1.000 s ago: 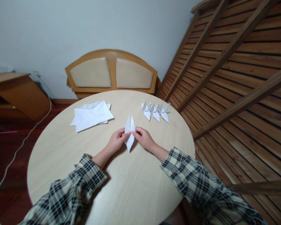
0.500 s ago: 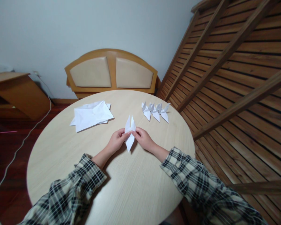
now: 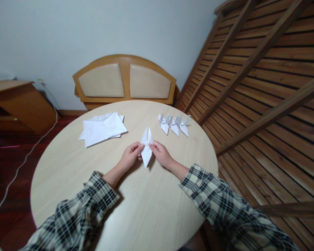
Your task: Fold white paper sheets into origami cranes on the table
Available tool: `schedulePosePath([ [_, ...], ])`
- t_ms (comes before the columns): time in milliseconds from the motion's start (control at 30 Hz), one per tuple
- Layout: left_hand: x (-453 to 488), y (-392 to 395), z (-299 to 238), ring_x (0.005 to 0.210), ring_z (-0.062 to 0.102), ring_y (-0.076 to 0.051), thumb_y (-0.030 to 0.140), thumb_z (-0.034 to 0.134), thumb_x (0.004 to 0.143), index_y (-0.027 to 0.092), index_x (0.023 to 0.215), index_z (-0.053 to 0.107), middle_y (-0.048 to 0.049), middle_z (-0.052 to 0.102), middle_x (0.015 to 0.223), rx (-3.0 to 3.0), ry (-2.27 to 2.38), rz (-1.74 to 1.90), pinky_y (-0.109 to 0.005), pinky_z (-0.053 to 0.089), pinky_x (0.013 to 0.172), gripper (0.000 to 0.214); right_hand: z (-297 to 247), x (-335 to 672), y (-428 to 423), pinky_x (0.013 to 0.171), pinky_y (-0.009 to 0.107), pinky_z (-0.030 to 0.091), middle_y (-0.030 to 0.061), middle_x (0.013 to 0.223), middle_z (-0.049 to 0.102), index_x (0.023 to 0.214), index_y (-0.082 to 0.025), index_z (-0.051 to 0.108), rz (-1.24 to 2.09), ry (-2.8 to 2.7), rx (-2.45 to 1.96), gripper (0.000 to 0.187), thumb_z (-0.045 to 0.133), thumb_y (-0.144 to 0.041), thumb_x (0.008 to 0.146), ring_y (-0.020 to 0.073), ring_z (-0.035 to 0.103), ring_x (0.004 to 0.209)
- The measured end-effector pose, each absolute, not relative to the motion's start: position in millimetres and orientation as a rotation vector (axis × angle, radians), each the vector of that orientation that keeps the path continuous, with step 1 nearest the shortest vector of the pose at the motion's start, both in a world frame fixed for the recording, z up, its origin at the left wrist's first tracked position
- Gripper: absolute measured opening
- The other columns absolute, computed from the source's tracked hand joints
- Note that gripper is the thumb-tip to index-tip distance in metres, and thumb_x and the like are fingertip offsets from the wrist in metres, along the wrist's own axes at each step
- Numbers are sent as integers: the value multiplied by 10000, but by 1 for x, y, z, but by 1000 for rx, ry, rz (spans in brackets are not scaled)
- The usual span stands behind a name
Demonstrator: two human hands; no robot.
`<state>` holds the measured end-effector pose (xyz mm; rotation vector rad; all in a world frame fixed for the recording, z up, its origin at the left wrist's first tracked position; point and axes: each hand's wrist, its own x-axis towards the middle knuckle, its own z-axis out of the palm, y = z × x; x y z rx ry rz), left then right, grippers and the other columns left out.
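A folded white paper (image 3: pixel 147 153), diamond-shaped with two narrow points at its far end and one wide point toward me, is held above the table. My left hand (image 3: pixel 132 153) pinches its left edge between thumb and fingers. On the opposite edge, my right hand (image 3: pixel 160 152) grips it the same way, thumb on top. Beyond and to the right stand several white origami cranes (image 3: pixel 174 124) in a row. White paper sheets (image 3: pixel 104 129), with creases showing, lie overlapped to the left of my hands.
Everything rests on a round pale wooden table (image 3: pixel 75 181). Behind it is a headboard with cream panels (image 3: pixel 150 82). A slatted wooden frame (image 3: pixel 264 87) leans at the right. On the left are a desk (image 3: pixel 21 104) and a white cable (image 3: pixel 18 169) along the floor.
The folded paper has shifted slightly to the right and away from me. My left thumb has drawn back from its middle to the left edge; both hands still hold it.
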<state>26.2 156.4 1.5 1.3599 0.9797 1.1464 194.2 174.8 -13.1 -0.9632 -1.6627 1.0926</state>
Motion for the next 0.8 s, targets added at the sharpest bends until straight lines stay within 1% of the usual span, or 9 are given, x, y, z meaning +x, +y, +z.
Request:
schedulePosePath([
  [233, 25, 157, 0, 546, 411, -104, 513, 660, 812, 187, 668, 513, 43, 460, 584, 1382, 929, 1144, -241, 330, 540, 385, -13, 193, 175, 743, 322, 432, 33, 843, 588, 885, -174, 587, 1077, -1706, -953, 331, 486, -484, 943, 175, 536, 801],
  [367, 25, 156, -1, 547, 413, -104, 509, 651, 819, 189, 673, 508, 44, 459, 587, 1384, 936, 1148, -240, 328, 535, 380, -13, 194, 175, 739, 325, 428, 33, 840, 586, 870, -176, 589, 1074, -1700, -954, 305, 498, -461, 928, 175, 539, 794],
  [500, 25, 157, -2, 546, 431, -109, 506, 639, 825, 193, 658, 501, 36, 480, 578, 1434, 990, 1142, -246, 347, 543, 380, -10, 195, 175, 703, 313, 413, 15, 784, 568, 808, -189, 583, 1100, -1656, -970, 290, 541, -465, 888, 166, 521, 754],
  [600, 25, 157, -1, 559, 458, -117, 496, 615, 842, 189, 642, 510, 20, 511, 575, 1513, 986, 1092, -259, 370, 571, 381, -8, 196, 175, 665, 300, 404, -3, 745, 529, 762, -198, 544, 1140, -1590, -966, 294, 598, -477, 839, 155, 498, 714],
  [700, 26, 155, 1, 569, 463, -119, 504, 594, 850, 180, 629, 516, 10, 519, 584, 1612, 967, 1001, -264, 368, 579, 400, -5, 196, 175, 609, 280, 382, -19, 723, 504, 773, -207, 522, 1231, -1509, -975, 324, 627, -512, 808, 141, 475, 669],
  [800, 26, 153, 3, 561, 442, -114, 524, 582, 846, 186, 625, 492, 23, 495, 582, 1683, 958, 920, -255, 352, 561, 414, -3, 195, 174, 562, 267, 353, -26, 709, 498, 801, -205, 536, 1308, -1443, -987, 364, 649, -551, 781, 127, 451, 624],
])
